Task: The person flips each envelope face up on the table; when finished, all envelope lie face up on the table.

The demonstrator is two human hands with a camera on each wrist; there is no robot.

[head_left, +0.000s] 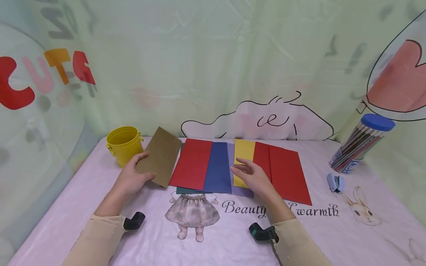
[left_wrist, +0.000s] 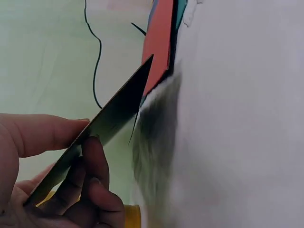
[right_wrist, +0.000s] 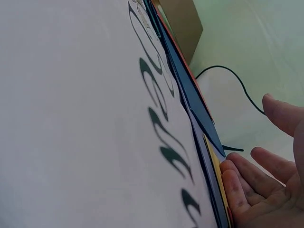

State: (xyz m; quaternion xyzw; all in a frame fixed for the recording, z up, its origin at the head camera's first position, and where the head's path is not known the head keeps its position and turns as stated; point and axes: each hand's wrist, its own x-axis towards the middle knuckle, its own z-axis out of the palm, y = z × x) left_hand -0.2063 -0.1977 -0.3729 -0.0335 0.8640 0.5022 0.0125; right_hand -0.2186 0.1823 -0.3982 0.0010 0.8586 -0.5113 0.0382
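Observation:
My left hand (head_left: 134, 174) pinches a brown sheet of card (head_left: 164, 157), thumb on one face and curled fingers behind it. In the left wrist view the card (left_wrist: 118, 107) is tilted, with its far end raised off the cloth. My right hand (head_left: 253, 176) hovers with loose fingers low over a yellow sheet (head_left: 244, 147), holding nothing; its fingertips (right_wrist: 232, 183) are right at the sheet's edge. Around it lie overlapping coloured sheets: a red one (head_left: 192, 162), a blue one (head_left: 217, 168), a purple one (head_left: 242, 191) and another red one (head_left: 288, 175) at the right.
A yellow bucket (head_left: 124, 146) stands at the left, close beside my left hand. At the right a clear tub of pencils (head_left: 357, 147) with a blue lid stands behind a small light-blue stapler (head_left: 335, 183). A printed cloth covers the table, and a curtain hangs behind.

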